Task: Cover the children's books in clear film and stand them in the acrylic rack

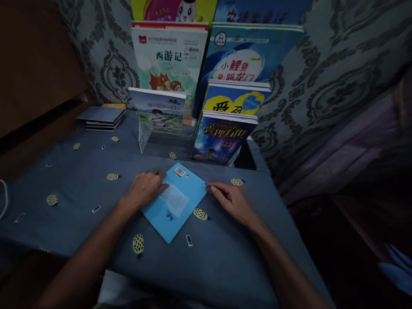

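Note:
A light blue book (195, 194) lies turned at an angle on the cloth-covered table, its back cover up, with a barcode label near the top and a pale text block in the middle. My left hand (146, 188) holds its left edge, thumb over the cover and fingers partly hidden. At the right corner, my right hand (232, 200) pinches the book between thumb and fingertips.
Behind the book, a clear tiered stand (165, 144) holds upright books, including a dark blue one (218, 138) and one with a landscape cover (161, 112). A stack of thin books (102, 117) lies back left. A white cable (6, 198) hangs at the left edge.

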### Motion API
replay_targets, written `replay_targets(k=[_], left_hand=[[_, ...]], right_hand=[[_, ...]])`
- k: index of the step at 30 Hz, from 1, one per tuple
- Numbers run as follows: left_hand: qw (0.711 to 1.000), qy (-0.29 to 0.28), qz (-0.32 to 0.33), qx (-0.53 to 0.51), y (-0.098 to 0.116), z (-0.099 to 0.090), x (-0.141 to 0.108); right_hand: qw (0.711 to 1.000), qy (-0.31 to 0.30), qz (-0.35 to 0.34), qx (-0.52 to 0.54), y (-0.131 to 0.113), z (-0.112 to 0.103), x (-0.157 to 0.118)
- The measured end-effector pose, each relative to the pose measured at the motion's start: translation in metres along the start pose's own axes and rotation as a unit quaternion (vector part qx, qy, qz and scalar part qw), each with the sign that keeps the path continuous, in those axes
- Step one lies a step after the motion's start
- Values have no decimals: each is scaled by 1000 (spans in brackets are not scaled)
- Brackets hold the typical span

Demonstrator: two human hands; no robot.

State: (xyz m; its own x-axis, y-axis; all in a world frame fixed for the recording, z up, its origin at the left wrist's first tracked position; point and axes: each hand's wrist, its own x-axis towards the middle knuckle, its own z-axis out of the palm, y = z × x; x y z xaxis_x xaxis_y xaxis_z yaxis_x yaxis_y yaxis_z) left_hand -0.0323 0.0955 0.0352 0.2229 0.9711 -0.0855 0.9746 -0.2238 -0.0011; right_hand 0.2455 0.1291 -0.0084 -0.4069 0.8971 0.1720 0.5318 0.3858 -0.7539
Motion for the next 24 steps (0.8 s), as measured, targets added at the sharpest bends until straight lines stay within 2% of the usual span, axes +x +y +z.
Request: replay_targets(k=[3,10,18,24], left_hand=[[1000,14,4,-19,3,10,0],[999,23,-23,-14,8,20,9],[999,30,-21,31,7,19,25],[999,24,-28,13,6,15,36]], right_hand=[[994,-12,-43,-101,-1,2,13],[984,-24,-77,-158,7,23,44],[969,34,-85,-232,14,58,42],[964,40,-64,-257,17,64,47]])
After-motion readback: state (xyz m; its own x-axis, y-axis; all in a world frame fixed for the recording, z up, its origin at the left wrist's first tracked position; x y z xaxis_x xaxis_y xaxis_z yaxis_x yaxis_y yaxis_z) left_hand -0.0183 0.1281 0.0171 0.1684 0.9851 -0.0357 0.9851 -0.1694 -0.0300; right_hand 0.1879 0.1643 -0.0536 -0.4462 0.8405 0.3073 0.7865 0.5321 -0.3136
